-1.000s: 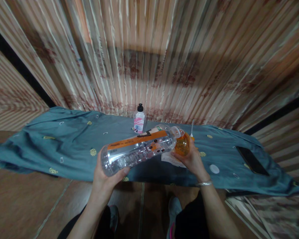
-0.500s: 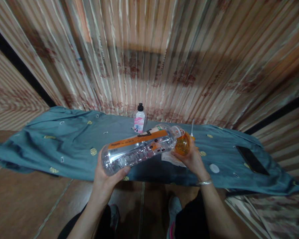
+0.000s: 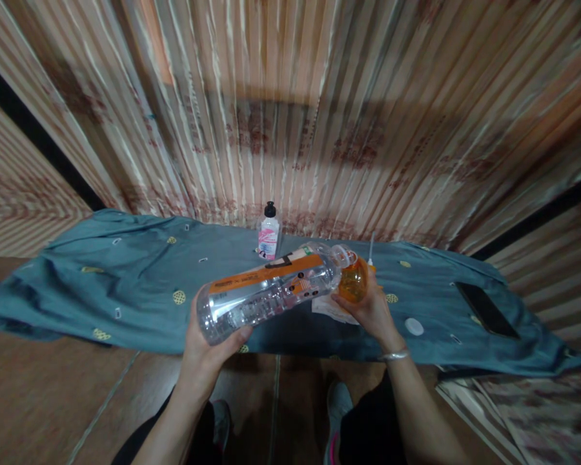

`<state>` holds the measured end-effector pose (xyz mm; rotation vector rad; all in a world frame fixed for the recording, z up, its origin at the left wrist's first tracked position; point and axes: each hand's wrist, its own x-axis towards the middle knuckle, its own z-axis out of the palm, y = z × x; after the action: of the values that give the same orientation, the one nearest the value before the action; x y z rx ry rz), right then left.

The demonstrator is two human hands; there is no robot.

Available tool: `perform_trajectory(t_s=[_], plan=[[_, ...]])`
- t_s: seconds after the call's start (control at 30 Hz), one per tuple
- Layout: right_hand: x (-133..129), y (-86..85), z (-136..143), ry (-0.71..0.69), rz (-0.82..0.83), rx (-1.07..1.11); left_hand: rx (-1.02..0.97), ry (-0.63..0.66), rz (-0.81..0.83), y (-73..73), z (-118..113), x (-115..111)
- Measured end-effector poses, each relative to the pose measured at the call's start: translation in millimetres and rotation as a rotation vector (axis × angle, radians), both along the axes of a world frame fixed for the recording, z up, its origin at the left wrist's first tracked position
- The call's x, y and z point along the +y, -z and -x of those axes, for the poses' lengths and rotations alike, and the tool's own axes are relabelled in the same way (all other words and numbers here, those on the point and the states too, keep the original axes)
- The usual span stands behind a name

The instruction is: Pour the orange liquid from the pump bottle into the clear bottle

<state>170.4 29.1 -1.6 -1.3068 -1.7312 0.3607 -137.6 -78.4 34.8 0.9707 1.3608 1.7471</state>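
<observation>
Slight view shift; clear btl (image 3: 271, 290) btwn L hand (image 3: 207, 349), R hand (image 3: 372, 310).

silver bracelet (image 3: 394, 356) behind right hand (image 3: 374, 314); black trousers (image 3: 370, 420); grey shoes (image 3: 339, 405); pink patch (image 3: 335, 447) at right shoe

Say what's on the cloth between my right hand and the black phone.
In the head view, a white disc lies there, nearer your right hand than the phone.
</observation>
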Motion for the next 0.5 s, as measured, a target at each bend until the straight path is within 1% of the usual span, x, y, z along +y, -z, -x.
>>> perform_trajectory(t_s=[0.3, 0.5], plan=[[-1.4, -0.3, 1.6, 0.031, -0.010, 0.010, -0.047, 0.043, 0.009, -1.7, -3.7, 0.6], [-2.2, -1.2, 1.6, 0.034, 0.007, 0.010, -0.017, 0.031, 0.006, -3.5, -4.5, 1.4]])
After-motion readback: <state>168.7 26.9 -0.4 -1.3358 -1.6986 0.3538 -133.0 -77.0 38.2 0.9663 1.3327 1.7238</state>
